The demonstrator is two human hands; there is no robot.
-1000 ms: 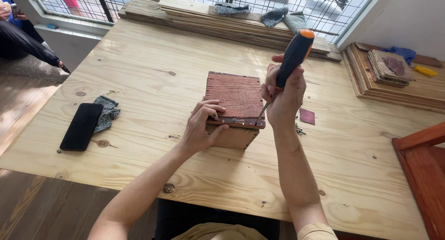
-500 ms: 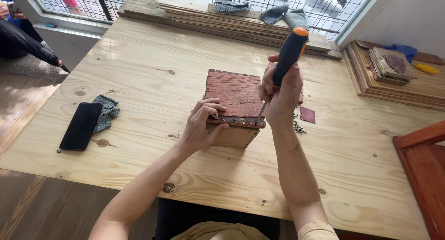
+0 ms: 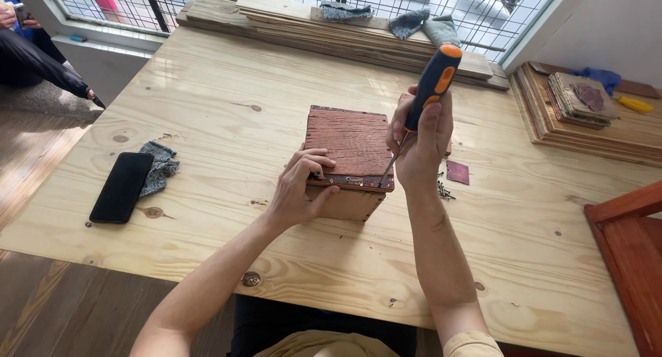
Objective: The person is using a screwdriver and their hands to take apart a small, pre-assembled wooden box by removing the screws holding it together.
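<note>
A small wooden box (image 3: 350, 162) sits near the middle of the desk (image 3: 207, 95), a little toward the near edge, with its reddish lid facing up and a row of small screws along the lid's near edge. The left hand (image 3: 298, 189) grips the box at its near left corner: the fingers (image 3: 314, 158) are curled and pressed down on the lid's near edge, while the thumb braces against the pale front wall below. The right hand (image 3: 420, 140) is wrapped in a fist around a screwdriver (image 3: 422, 102) with a black and orange handle, fingers closed tight on the lower handle; the tool leans toward the far right, and its thin shaft runs down to the lid's near right corner, where the tip meets the wood just beside the last screw. A few loose screws (image 3: 442, 189) and a small reddish square (image 3: 457, 171) lie on the desk just right of the box. Toward the left edge a black phone (image 3: 121, 187) lies flat, touching a grey rag (image 3: 163, 166). Stacked wooden boards (image 3: 331, 27) line the far edge.
</note>
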